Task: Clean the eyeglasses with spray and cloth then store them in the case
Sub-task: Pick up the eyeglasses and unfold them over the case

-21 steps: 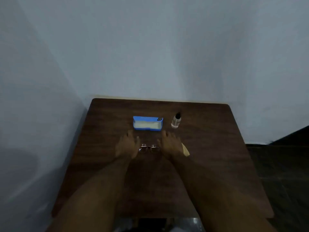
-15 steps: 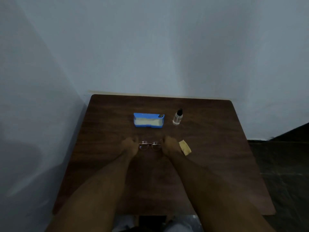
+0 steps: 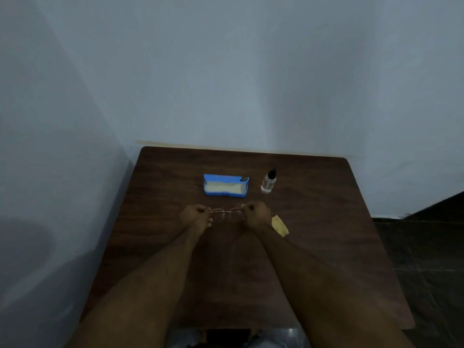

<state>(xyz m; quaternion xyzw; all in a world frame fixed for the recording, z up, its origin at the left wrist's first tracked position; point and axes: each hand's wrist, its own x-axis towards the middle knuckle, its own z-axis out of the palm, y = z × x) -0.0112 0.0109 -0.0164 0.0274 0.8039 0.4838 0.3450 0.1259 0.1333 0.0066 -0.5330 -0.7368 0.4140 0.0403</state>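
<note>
Both grips are clamped on the eyeglasses: the left hand pinches the frame's left end with curled fingers and the right hand pinches its right end the same way, so the thin metal frame spans the gap between the two fists. The eyeglasses sit on the near side of the case, apart from it, over the middle of the dark wooden counter; whether they touch the counter cannot be told. Their long axis runs left to right, parallel to the case's long side, with the top bar toward the case and the lenses dropping toward the person. The fists hide the hinges and the arms of the frame. The blue case lies open, its pale lining facing up. Just right of the case, not touching it, a small clear spray bottle stands upright with its black cap on top. Nearer than the case and to its right lies the yellow cloth, flat on the counter, its left edge covered by the right wrist. Beyond the case, the counter's far edge meets a pale wall, and far to the case's right a dark floor shows.
</note>
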